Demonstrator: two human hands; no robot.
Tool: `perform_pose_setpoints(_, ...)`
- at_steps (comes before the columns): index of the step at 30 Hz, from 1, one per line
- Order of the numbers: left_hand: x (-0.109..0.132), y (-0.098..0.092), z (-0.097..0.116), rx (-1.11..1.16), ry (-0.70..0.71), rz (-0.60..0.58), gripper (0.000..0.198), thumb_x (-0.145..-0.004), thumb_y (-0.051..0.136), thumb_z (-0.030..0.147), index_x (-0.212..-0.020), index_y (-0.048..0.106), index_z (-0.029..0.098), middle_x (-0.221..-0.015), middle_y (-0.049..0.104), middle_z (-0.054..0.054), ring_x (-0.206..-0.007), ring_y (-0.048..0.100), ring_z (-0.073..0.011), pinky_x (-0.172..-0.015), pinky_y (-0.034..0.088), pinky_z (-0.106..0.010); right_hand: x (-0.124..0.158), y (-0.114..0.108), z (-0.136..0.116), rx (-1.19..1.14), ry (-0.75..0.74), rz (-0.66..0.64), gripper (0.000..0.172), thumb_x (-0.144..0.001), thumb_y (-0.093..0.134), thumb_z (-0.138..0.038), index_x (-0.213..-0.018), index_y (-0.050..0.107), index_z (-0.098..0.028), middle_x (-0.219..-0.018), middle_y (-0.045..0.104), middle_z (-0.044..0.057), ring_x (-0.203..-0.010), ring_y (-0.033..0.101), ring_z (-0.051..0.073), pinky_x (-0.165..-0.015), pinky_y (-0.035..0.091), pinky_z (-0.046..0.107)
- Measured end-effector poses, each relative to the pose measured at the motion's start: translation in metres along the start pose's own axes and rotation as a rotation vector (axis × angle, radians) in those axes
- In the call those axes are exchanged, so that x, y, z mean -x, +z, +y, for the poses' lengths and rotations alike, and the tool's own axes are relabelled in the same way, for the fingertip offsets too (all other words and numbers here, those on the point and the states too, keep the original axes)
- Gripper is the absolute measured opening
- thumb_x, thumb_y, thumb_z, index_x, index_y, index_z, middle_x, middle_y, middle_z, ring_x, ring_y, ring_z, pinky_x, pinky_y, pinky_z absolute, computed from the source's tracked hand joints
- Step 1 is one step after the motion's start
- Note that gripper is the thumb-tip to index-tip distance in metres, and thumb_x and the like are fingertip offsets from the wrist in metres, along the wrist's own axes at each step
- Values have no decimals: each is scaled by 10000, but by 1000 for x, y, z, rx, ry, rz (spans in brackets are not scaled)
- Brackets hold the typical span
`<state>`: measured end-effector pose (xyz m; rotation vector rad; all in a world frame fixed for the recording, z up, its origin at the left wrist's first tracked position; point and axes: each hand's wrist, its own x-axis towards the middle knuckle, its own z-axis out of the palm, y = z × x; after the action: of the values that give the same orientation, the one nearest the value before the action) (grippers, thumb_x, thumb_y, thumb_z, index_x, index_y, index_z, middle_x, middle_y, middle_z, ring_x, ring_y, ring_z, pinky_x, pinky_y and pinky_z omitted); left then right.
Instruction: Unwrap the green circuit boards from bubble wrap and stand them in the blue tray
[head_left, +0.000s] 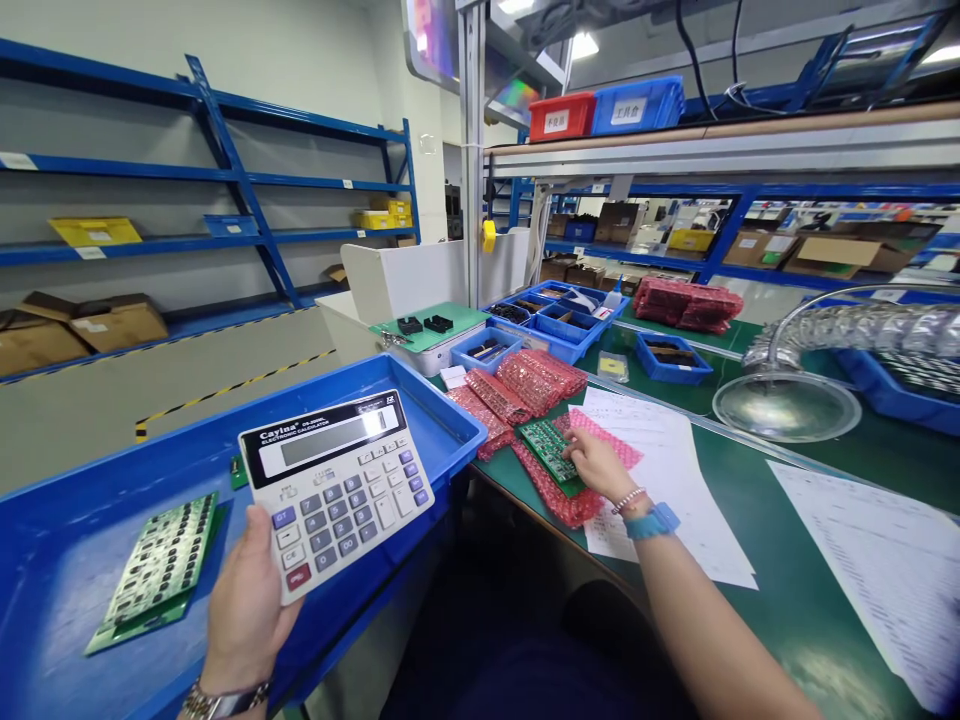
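Note:
My left hand [251, 600] grips a white desktop calculator [341, 490] by its lower left corner, tilted above the blue tray [45, 500]. In that tray lie green circuit boards [161, 560], stacked to the left of the calculator, and part of a smaller green piece [238, 472]. My right hand [596, 462] is closed at the right edge of a green circuit board [551, 450], fingers pinched together. That board rests on red bubble wrap [559, 500] at the table's near edge; whether it is lifted I cannot tell. A pink bubble sheet [619, 440] lies beyond the hand.
Wrapped red bubble packs [540, 380] lie behind the board. Printed sheets [675, 500] spread on the green table [727, 490]. Blue parts bins [570, 325] stand farther back. A silver duct with a clear round hood [787, 407] hangs at right. Boxes sit on shelves.

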<state>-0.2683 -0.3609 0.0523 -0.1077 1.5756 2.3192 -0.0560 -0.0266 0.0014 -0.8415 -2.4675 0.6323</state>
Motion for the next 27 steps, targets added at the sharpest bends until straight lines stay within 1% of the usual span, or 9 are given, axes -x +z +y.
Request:
perform_pose_setpoints(2,-1,-1,0,0,-5,-18,391,-864,405,457,-1147,585,256,-1059,659,-54,-994,607,-225,-888,480,-408,4,-1,-9,9,-27,-13,276,-710,360,-64,-913,511,-173,-757,648,29,-723,590,155,-680,428,272)
perform_pose_setpoints(5,-3,-3,-2,-13,-3,-37,424,-842,435,481,-1167,570,244,-1089,648,-66,-1006,601,-238,-888,477,-417,6,1,-20,30,-95,-37,226,-689,378,-62,-801,532,-185,-727,618,24,-717,571,159,-693,427,281)
perform_pose_setpoints(7,-4,-3,-4,-5,21,-33,440,-833,454,487,-1165,570,223,-1086,650,-78,-1008,600,-244,-896,470,-417,6,5,-26,33,-147,-34,219,-689,383,-57,-774,540,-184,-760,607,33,-746,564,165,-732,432,302)
perform_pose_setpoints(11,-2,-1,-7,58,45,-40,401,-856,447,439,-1099,599,158,-1034,667,-107,-1004,603,-242,-919,453,-405,1,18,-46,-38,-275,22,251,-774,397,-103,-962,543,-179,-997,581,75,-968,531,201,-883,416,381)
perform_pose_setpoints(15,1,-1,-8,105,79,-119,386,-860,455,422,-1090,594,145,-1058,658,-115,-1031,590,-237,-933,443,-394,7,36,-94,-174,-430,78,281,-859,392,-170,-1119,491,-203,-1165,522,88,-1148,444,214,-991,361,433)
perform_pose_setpoints(18,3,-1,-7,113,96,-153,402,-853,463,433,-1109,580,146,-1099,640,-116,-1056,575,-235,-936,443,-382,23,50,-140,-278,-667,62,322,-857,402,-126,-1163,473,-197,-1190,511,102,-1206,400,201,-1001,379,405)
perform_pose_setpoints(21,5,0,-6,119,101,-184,424,-846,470,448,-1130,565,147,-1137,620,-121,-1064,569,-239,-928,449,-380,38,63,-177,-285,-875,1,376,-830,407,-73,-1189,455,-172,-1175,533,121,-1232,376,212,-989,400,415)
perform_pose_setpoints(24,5,-1,-7,119,103,-195,447,-833,490,457,-1144,555,142,-1143,615,-129,-1049,579,-244,-919,455,-381,44,74,-196,-266,-920,-3,394,-825,404,-70,-1206,440,-162,-1168,554,116,-1264,339,227,-1006,371,466)
perform_pose_setpoints(27,5,-2,-8,114,109,-196,467,-824,499,469,-1144,553,133,-1138,617,-129,-1036,586,-239,-923,451,-367,44,79,-204,-240,-921,-16,392,-831,409,-91,-1217,438,-154,-1204,540,117,-1288,308,230,-1026,340,480)
